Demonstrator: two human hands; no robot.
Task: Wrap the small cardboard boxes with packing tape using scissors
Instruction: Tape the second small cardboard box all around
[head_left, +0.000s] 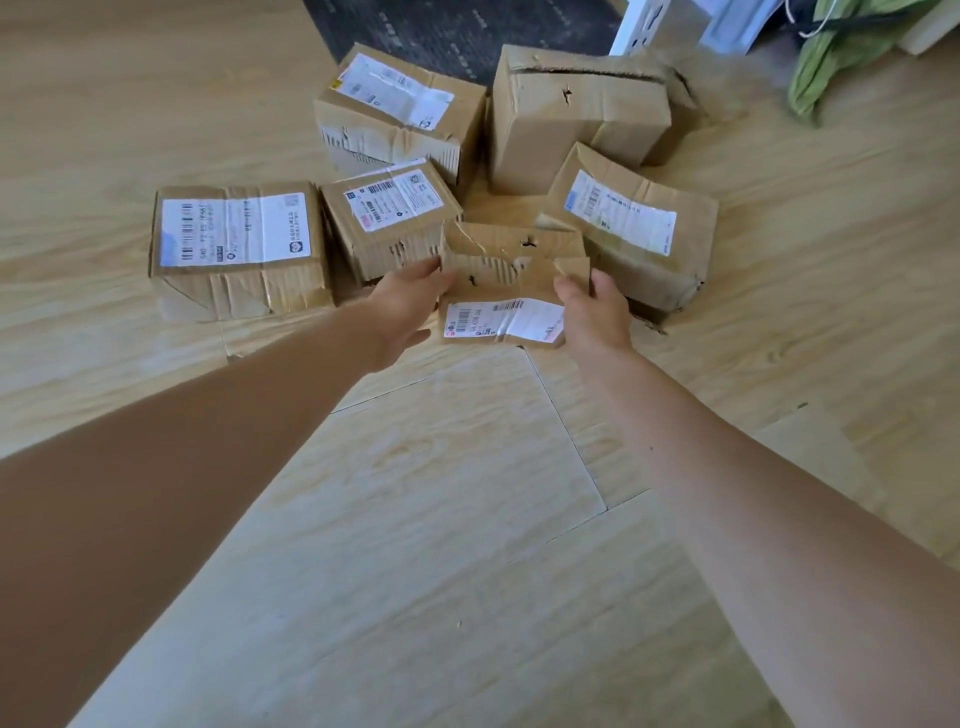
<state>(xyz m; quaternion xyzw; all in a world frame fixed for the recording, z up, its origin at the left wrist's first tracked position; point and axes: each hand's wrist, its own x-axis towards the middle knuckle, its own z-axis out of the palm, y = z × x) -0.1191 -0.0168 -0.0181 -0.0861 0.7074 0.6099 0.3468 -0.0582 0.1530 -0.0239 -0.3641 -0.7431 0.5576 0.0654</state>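
Note:
A small torn cardboard box (506, 283) with a white label on its near side sits on the wooden floor at the front of a cluster of boxes. My left hand (408, 306) lies against its left side with straight fingers. My right hand (592, 306) grips its right edge, thumb and fingers curled over a torn flap. Around it lie a wide labelled box (236, 249) at the left, a small labelled box (389, 218), a labelled box (400, 111) behind that, a plain taller box (576, 117), and a labelled box (634, 228) at the right. No tape or scissors are in view.
A dark mat (457, 31) lies beyond the boxes. White furniture (691, 26) and a green cloth (841, 57) are at the top right. Light wood floor (457, 493) stretches between me and the boxes.

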